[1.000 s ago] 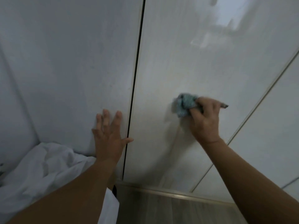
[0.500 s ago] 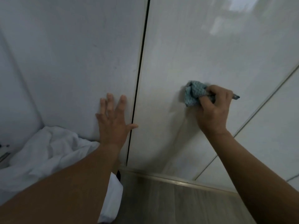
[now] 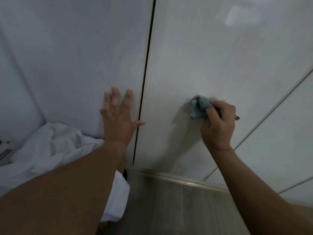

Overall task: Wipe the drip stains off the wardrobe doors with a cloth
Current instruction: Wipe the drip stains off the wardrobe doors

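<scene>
Two pale grey wardrobe doors fill the view, split by a dark vertical gap [image 3: 145,78]. My right hand [image 3: 218,122] grips a bunched blue-green cloth [image 3: 199,107] and presses it against the middle wardrobe door [image 3: 211,56], low down. My left hand [image 3: 118,116] lies flat with fingers spread on the left wardrobe door [image 3: 76,56], its thumb reaching across the gap. A faint streak runs down the door below the cloth.
White crumpled bedding [image 3: 47,150] lies at the lower left against the left door. A third door panel [image 3: 288,133] stands to the right behind a thin seam. A metal floor rail [image 3: 177,180] borders the wood-look floor [image 3: 177,209].
The cloth in my right hand first moved up and right on the door, then came back down a little. My left hand stays flat on the left door.
</scene>
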{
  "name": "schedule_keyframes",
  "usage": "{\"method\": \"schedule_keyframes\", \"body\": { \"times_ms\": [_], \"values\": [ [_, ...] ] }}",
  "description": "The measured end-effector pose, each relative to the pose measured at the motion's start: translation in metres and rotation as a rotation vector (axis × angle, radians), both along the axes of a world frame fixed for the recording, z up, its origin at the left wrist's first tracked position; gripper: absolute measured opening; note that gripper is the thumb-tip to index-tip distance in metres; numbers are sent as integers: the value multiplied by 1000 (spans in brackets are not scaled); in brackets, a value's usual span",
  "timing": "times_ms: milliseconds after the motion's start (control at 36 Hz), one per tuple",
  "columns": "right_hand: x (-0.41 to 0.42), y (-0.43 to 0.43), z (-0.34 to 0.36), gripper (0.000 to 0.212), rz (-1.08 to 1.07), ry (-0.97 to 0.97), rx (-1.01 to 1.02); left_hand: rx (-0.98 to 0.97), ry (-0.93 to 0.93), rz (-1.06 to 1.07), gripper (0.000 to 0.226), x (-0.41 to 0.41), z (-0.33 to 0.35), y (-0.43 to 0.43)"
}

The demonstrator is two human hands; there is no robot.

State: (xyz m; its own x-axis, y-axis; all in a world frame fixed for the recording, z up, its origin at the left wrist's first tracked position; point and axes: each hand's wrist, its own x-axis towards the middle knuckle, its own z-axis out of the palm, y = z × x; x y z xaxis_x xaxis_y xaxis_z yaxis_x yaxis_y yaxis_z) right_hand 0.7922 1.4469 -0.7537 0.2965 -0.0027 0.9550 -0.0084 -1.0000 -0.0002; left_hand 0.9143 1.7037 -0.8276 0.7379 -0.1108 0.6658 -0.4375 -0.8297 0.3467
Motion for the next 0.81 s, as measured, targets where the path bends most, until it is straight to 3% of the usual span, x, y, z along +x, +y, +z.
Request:
{"method": "schedule_keyframes", "body": {
  "times_ms": [139,333,417,500,694,806],
  "values": [
    [1,7,-52,20,21,27,-1,0,13,0,129,-2,-1,-2],
    [-26,11,-183,16,96,596,-116,28,-26,-6,135,-1,-5,1],
    [-23,9,-182,18,120,670,-49,54,-48,16,136,1,-7,1],
    [-12,10,-134,12,181,486,-24,52,-67,3,135,1,-5,3],
    [0,16,107,15,110,-348,156,81,-47,8,141,0,-1,3],
    [13,19,213,23,112,-514,192,70,-34,-7,139,-1,2,3]
  ]
}}
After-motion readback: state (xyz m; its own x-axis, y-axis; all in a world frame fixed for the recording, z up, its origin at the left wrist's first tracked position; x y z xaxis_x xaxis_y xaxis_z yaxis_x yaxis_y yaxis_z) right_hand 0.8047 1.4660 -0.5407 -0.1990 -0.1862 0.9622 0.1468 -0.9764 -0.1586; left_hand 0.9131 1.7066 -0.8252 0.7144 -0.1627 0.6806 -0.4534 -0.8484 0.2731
